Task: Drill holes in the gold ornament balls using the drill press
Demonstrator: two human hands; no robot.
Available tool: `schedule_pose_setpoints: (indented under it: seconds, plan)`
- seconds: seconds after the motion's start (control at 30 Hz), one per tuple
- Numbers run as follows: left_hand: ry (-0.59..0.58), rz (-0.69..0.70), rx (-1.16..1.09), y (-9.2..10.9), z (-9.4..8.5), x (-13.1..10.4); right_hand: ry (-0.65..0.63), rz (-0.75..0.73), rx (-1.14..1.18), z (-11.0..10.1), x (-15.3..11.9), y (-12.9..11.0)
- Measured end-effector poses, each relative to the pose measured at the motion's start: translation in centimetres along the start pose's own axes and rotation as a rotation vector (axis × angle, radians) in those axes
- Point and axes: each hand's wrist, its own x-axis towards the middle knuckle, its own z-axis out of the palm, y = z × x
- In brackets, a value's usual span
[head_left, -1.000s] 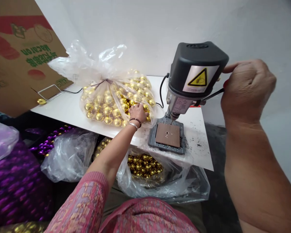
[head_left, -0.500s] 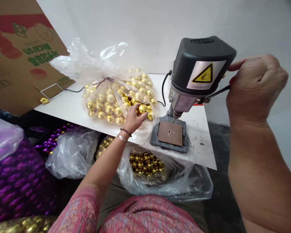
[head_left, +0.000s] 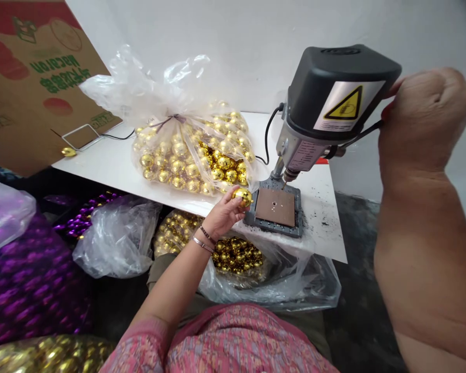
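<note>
"What's in the left hand (head_left: pixel 225 216)?"
"Its grip is clamped on 1 gold ball (head_left: pixel 242 197), near the base (head_left: pixel 300 228) of the drill press (head_left: pixel 336 98)."
"The right hand (head_left: pixel 425 122)?"
"Curled around the end of the lever (head_left: pixel 363 133)."

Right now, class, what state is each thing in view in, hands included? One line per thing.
Left hand: holding a gold ball.
Gold ball: held, outside the tied bag.
Right hand: closed on the lever.
Drill press: upright, bit above the brown plate.
Brown plate: flat, with a hole.
Tied bag: neck tied, side open, gold balls inside.
Lower bag: open, gold balls inside.
White table: black specks beside the drill press.
</note>
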Motion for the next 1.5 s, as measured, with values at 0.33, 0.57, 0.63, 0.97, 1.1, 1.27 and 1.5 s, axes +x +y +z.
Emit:
schedule_pose_setpoints:
  seconds: [0.33, 0.57, 0.63, 0.97, 1.1, 1.27, 1.5]
  plan:
    - [0.008, 0.047, 0.586, -0.5, 4.0, 4.1, -0.061, 0.250, 0.004, 0.9, 1.6, -1.5]
    - [0.030, 0.124, 0.844, -1.3, 4.9, 6.1, -0.067, 0.247, 0.016, 1.0, 1.7, -0.9]
    - [0.049, 0.162, 0.915, -1.5, 4.8, 6.3, -0.069, 0.235, 0.029, 1.0, 1.8, -0.8]
    - [0.083, 0.218, 1.181, -2.0, 5.9, 6.1, -0.090, 0.188, 0.014, 0.9, 1.6, -0.6]
    - [0.009, 0.327, 1.309, -2.4, 6.4, 6.0, -0.107, 0.196, 0.000, 0.6, 1.4, -0.9]
    - [-0.005, 0.323, 1.369, -2.7, 6.4, 6.0, -0.122, 0.185, -0.027, 0.1, 0.8, -1.2]
    - [0.012, 0.297, 1.409, -2.8, 6.3, 5.8, -0.079, 0.056, -0.059, -1.6, -2.2, -1.2]
